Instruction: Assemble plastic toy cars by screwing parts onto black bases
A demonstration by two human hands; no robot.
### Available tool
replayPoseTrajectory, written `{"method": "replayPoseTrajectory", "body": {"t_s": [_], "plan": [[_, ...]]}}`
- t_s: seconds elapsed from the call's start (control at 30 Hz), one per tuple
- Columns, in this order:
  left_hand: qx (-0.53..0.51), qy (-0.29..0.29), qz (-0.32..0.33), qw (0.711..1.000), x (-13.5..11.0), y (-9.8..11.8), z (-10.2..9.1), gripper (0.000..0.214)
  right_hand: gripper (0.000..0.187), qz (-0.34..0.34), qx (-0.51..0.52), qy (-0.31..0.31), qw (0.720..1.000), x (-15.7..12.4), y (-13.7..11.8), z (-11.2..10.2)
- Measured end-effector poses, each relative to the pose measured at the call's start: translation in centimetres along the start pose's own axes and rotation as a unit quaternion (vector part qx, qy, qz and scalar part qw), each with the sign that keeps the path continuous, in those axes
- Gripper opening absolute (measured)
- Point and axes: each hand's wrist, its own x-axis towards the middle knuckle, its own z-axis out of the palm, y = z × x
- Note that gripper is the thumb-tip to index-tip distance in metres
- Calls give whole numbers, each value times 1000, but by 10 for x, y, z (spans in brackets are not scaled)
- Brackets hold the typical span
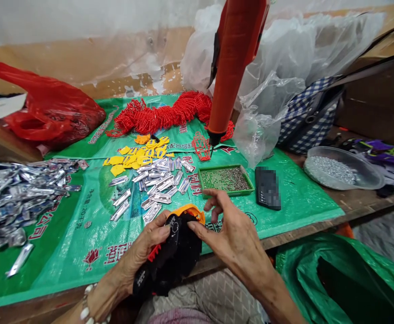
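Low over the table's front edge, my left hand (149, 245) is closed round a black plastic part (180, 247), whose exact kind I cannot make out. A curved orange piece (186, 210) runs along its top, and a bit of red shows at its left side. My right hand (227, 220) has its thumb pressed against the black part near the orange piece; its other fingers curl above, apart from it. Just beyond my hands lie several silver metal plates (159, 182) and several yellow pieces (132, 157). An orange-red electric screwdriver (232, 67) hangs tip down over the table.
A green tray (202, 180) of small screws lies beside a black phone-like object (267, 188). More metal plates (18, 198) heap at left, near a red bag (51, 108). Red linked pieces (163, 112) lie behind. A clear bowl (369, 177) stands right.
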Motion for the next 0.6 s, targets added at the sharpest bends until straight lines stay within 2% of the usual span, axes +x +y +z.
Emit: {"method": "replayPoseTrajectory", "body": {"t_s": [0.03, 0.1, 0.13, 0.27, 0.43, 0.53, 0.6], "plan": [[9, -6, -4, 1000, -2, 1, 2, 41, 39, -36, 12, -27, 999, 3, 0, -4], [31, -21, -13, 999, -6, 2, 6, 48, 20, -79, 35, -105, 991, 11, 0, -11], [40, -24, -21, 999, -8, 2, 7, 53, 11, -83, 42, -138, 986, 14, -1, -14], [46, 7, -47, 998, -14, 2, 7, 73, 13, -38, 61, -209, 975, 26, -4, -18], [49, 29, -73, 996, -17, 1, 2, 77, 15, 6, 112, -237, 965, 27, -1, -16], [59, 44, -75, 994, -17, 5, -2, 64, 16, 11, 143, -250, 958, 25, 0, -16], [89, 27, -67, 993, -18, 12, -4, 52, 15, -14, 150, -259, 954, 25, 0, -17]]}}
